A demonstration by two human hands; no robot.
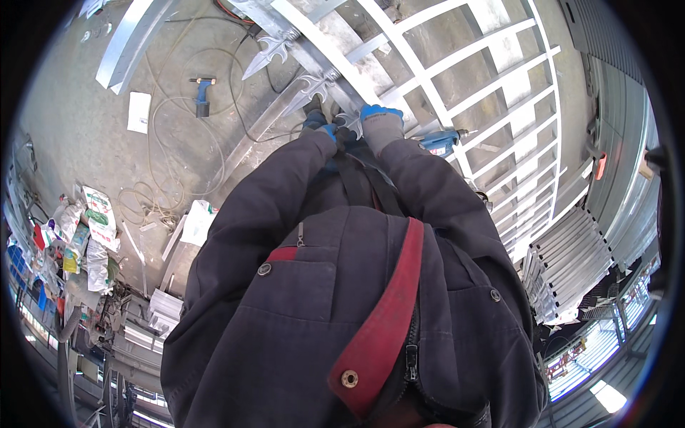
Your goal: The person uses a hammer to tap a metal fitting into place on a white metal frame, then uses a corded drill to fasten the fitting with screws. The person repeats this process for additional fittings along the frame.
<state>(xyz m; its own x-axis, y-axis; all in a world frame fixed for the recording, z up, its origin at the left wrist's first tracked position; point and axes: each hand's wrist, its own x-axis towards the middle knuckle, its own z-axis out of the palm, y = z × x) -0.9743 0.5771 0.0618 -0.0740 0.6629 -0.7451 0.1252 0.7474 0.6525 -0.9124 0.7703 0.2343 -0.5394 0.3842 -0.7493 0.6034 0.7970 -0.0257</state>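
Observation:
My right hand, in a grey glove with blue fingers, is closed at the edge of a white metal frame. What it grips, if anything, is hidden. Left of it, my left hand, in a blue glove, is closed beside a small dark object; its fingers are mostly covered. Silver spearhead finials stick out from the frame's rail, one of them just ahead of my hands. By my right forearm, a blue power drill lies on its side against the frame.
A blue hand tool lies on the concrete floor among loose hoses and a white sheet. Bags and litter are heaped at left. Stacked metal profiles stand at right. A long metal bar lies left of my hands.

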